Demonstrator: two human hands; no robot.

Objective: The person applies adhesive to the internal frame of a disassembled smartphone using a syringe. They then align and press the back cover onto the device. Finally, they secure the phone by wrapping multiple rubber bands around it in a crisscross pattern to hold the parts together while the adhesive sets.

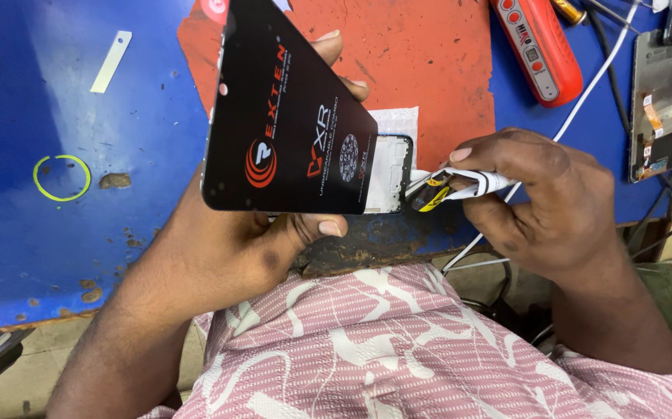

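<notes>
Hands meet over the near edge of the blue desk (57, 256); the left hand (243, 248) is closed around a black phone screen panel (289, 116), thumb pressed along its lower edge and fingertips showing above its far edge, so the panel stands tilted with its printed protective film facing up; the right hand (553, 202) is curled tight, thumb and fingers pinched on a small white tool (468, 185) whose yellow-and-black tip touches the panel's lower right corner, just where a white strip of the frame shows; the two hands sit close, with only the tool between them; a white cable (592, 85) runs from under the right hand away across the desk; beyond both hands lies a red mat (429, 70), with a white sheet (398, 122) just past the panel's corner; farther right of the right hand rests a red handheld tool with buttons (541, 46), and beyond that an opened phone frame (656, 105) with an exposed flex strip; left of the left hand, well apart, a green ring (62, 178) and a white strip (112, 60) lie on the desk; a pink patterned shirt (382, 341) fills the space below the wrists.
</notes>
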